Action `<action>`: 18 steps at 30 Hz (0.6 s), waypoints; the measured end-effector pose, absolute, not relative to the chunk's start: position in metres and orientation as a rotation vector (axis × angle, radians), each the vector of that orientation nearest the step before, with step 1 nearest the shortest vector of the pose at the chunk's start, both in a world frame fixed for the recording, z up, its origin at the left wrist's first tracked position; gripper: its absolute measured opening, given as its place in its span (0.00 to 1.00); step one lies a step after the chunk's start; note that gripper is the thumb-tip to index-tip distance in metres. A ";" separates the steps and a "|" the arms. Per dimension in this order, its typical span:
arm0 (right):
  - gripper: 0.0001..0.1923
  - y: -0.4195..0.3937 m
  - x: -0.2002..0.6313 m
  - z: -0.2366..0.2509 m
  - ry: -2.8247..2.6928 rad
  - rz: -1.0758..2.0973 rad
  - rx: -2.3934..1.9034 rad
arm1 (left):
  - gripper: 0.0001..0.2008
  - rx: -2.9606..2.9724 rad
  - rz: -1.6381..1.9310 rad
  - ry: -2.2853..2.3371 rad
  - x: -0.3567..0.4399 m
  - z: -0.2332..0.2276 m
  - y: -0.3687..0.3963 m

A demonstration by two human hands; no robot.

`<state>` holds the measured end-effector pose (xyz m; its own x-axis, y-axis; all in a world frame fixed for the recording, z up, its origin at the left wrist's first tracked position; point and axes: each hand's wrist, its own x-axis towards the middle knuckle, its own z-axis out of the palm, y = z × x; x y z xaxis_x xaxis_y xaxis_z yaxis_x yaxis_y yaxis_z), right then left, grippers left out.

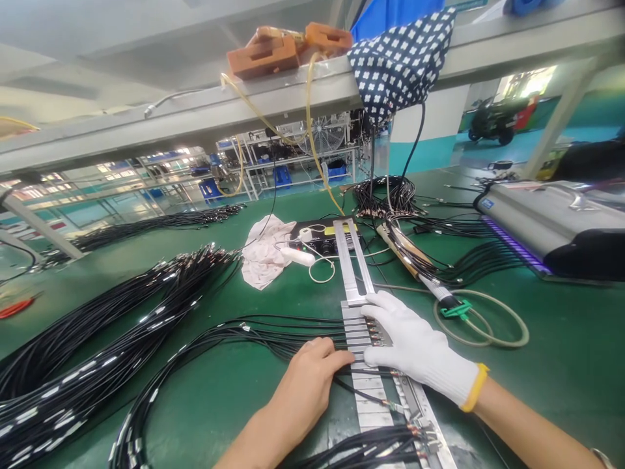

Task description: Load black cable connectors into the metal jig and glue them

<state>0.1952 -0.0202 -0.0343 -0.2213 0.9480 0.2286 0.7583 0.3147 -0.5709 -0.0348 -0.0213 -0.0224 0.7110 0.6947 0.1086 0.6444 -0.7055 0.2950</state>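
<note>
A slotted metal fixture (368, 384) lies on the green bench, with black cables (293, 326) laid across it side by side. Their bare-metal ends point right. My bare left hand (307, 384) is closed at the fixture's left edge, thumb and fingers on a black cable. In a white glove with a yellow cuff, my right hand (420, 345) reaches over the cable ends from the right. Its thumb and forefinger are spread apart on the fixture; the other fingers are partly hidden. Nearer me, another bunch of cables (371, 446) crosses the fixture.
Thick cable bundles (112, 339) fill the left side. A crumpled cloth (266, 254) lies beside a black box (325, 244) with a white pen-like tool. At right stands a grey machine with purple light (541, 215), cables entering it. Overhead runs a shelf (195, 107).
</note>
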 end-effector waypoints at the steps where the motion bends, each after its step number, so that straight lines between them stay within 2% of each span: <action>1: 0.32 -0.020 0.195 -0.034 -2.067 0.445 -1.499 | 0.23 2.721 0.305 1.059 -0.035 -0.024 -0.022; 9: 0.32 -0.020 0.192 -0.031 -2.158 0.379 -1.492 | 0.22 3.166 0.230 0.966 -0.036 -0.037 -0.030; 14: 0.33 -0.020 0.193 -0.035 -2.106 0.422 -1.507 | 0.17 3.034 0.421 0.957 -0.031 -0.037 -0.033; 18: 0.28 -0.023 0.198 -0.038 -1.961 0.522 -1.404 | 0.13 2.920 0.559 0.881 -0.027 -0.035 -0.032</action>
